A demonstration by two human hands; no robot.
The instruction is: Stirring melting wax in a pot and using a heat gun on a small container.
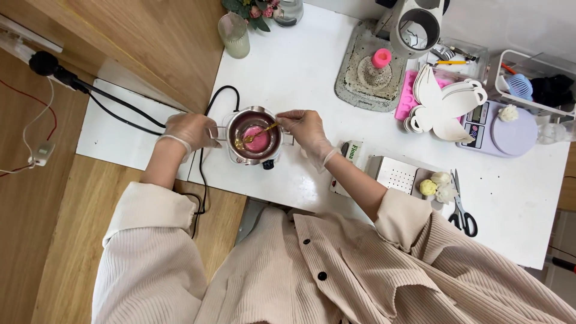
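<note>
Head view: left hand (191, 130), gloved, grips side handle of small metal pot (254, 136) on white table (300, 72). Right hand (305, 127) pinches gold spoon (257, 135), bowl dipped in pink melt (259, 139). Risks: pot sits near table edge, black cable (207, 174) loops beside it; a snag or hard stir may tip it and slop melt onto glove.

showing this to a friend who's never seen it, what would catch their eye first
Most likely the small metal pot at the middle of the white table, with a pink pool inside. The right hand holds a gold spoon dipped into it, while the left hand steadies the pot's left side; both wear clear gloves. Next, the pink mould on a speckled tray further back, and the scissors at the right.
</note>
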